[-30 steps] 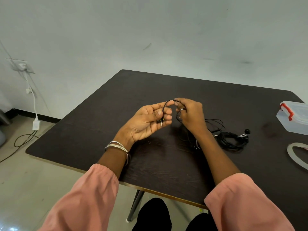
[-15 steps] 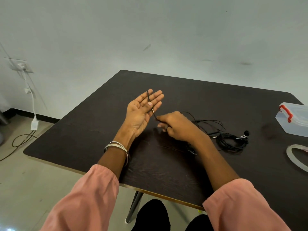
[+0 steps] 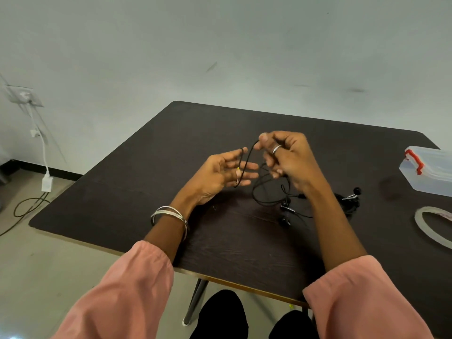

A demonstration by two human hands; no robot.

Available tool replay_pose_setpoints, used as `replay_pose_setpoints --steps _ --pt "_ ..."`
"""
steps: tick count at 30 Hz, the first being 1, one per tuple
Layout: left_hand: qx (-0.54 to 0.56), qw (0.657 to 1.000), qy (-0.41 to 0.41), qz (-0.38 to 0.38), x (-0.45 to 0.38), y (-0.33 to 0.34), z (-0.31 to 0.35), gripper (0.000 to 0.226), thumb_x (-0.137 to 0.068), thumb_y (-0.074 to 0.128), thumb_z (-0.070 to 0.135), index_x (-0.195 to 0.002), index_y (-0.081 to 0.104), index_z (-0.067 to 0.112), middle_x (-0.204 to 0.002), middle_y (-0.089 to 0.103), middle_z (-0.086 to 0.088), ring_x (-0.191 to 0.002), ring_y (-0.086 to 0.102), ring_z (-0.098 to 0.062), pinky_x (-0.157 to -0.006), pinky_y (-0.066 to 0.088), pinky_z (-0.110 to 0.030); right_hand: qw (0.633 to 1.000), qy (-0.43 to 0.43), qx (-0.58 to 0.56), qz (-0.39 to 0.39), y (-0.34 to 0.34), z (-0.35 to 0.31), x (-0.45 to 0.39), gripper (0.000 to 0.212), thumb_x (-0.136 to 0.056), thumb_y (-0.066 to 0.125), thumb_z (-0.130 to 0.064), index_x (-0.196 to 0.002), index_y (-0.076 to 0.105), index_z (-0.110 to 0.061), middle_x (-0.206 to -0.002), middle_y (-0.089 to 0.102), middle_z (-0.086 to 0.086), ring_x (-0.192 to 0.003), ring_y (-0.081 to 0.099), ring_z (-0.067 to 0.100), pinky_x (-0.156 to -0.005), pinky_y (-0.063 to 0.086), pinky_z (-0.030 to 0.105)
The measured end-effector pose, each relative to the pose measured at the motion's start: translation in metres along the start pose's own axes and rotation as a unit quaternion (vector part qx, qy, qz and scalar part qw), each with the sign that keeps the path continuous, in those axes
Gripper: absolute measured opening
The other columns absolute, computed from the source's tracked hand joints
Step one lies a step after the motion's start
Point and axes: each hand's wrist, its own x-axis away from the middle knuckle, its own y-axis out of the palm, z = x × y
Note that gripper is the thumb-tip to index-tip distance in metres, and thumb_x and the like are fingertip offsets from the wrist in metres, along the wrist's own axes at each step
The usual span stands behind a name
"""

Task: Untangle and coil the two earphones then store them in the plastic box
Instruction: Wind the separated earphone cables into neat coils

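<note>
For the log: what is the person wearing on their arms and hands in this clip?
Both forearms are bare below loose salmon-pink sleeves pushed up toward the elbows, with gathered cuffs: left sleeve, right sleeve. The left wrist carries thin silver bangles, several stacked together. The right hand has one plain silver ring on a finger. The left hand shows no ring.

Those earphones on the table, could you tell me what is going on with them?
A person is winding one black earphone cable around the straight, spread fingers of the left hand, while the right hand pinches the cable and leads it over. The rest of that cable trails loose on the dark table below the right hand. A second earphone lies bundled to the right, partly hidden by the forearm. The plastic box at the right edge has its lid on.
</note>
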Motion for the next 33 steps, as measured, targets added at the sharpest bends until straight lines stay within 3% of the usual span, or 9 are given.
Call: replay_pose_setpoints --steps 4,14,17,22,28,33 --pt "0.007 0.997 -0.025 -0.075 0.004 0.002 0.003 0.050 -0.093 0.048 -0.009 -0.139 0.041 0.009 -0.117 0.067 -0.018 -0.107 0.066 -0.033 -0.089 0.055 -0.039 0.999 -0.012 0.006 0.053 -0.002 0.007 -0.004 0.034 -0.099 0.050 -0.025 -0.080 0.066 -0.002 -0.045 0.041 0.000 -0.038 0.031 0.010 -0.038 0.026 0.021" --pt "0.047 0.986 -0.022 -0.159 0.012 0.002 0.010 0.055 -0.079 0.059 -0.003 -0.132 0.049 0.008 -0.104 0.071 -0.016 -0.093 0.071 -0.028 -0.076 0.059 -0.031 0.981 -0.024 0.118 0.150 0.004 0.026 -0.013 0.032 -0.093 0.058 -0.035 -0.068 0.067 -0.017 -0.045 0.045 -0.005 -0.046 0.039 0.017 -0.050 0.036 0.032" --pt "0.081 0.985 -0.011 -0.153 0.014 0.001 0.013 0.053 -0.078 0.057 -0.003 -0.129 0.051 0.007 -0.102 0.072 -0.013 -0.089 0.072 -0.024 -0.071 0.059 -0.027 0.978 -0.021 0.141 0.152 0.007 0.029 -0.013 0.030 -0.093 0.059 -0.032 -0.070 0.068 -0.016 -0.040 0.045 -0.010 -0.041 0.035 0.005 -0.048 0.033 0.024" --pt "0.106 0.979 -0.032 -0.168 0.015 -0.003 0.015 0.050 -0.080 0.055 -0.003 -0.129 0.052 0.006 -0.109 0.070 -0.017 -0.094 0.071 -0.027 -0.072 0.060 -0.027 0.970 -0.038 0.141 0.193 0.009 0.028 -0.012 0.032 -0.096 0.055 -0.030 -0.073 0.066 -0.011 -0.044 0.051 -0.016 -0.041 0.044 0.000 -0.047 0.032 0.011" --pt "0.076 0.978 -0.076 -0.178 0.011 -0.004 0.012 0.050 -0.082 0.056 -0.005 -0.130 0.052 0.007 -0.112 0.068 -0.020 -0.101 0.069 -0.030 -0.079 0.059 -0.030 0.964 -0.078 0.128 0.218 0.008 0.026 -0.009 0.034 -0.097 0.053 -0.032 -0.074 0.065 -0.009 -0.050 0.048 -0.012 -0.043 0.039 0.004 -0.045 0.032 0.018" --pt "0.124 0.980 -0.020 -0.153 0.014 -0.003 0.014 0.051 -0.079 0.054 -0.004 -0.128 0.053 0.008 -0.106 0.072 -0.012 -0.095 0.071 -0.023 -0.073 0.059 -0.025 0.962 -0.047 0.177 0.202 0.007 0.036 -0.013 0.030 -0.094 0.058 -0.035 -0.076 0.069 -0.012 -0.047 0.046 -0.010 -0.041 0.040 0.004 -0.046 0.031 0.018"
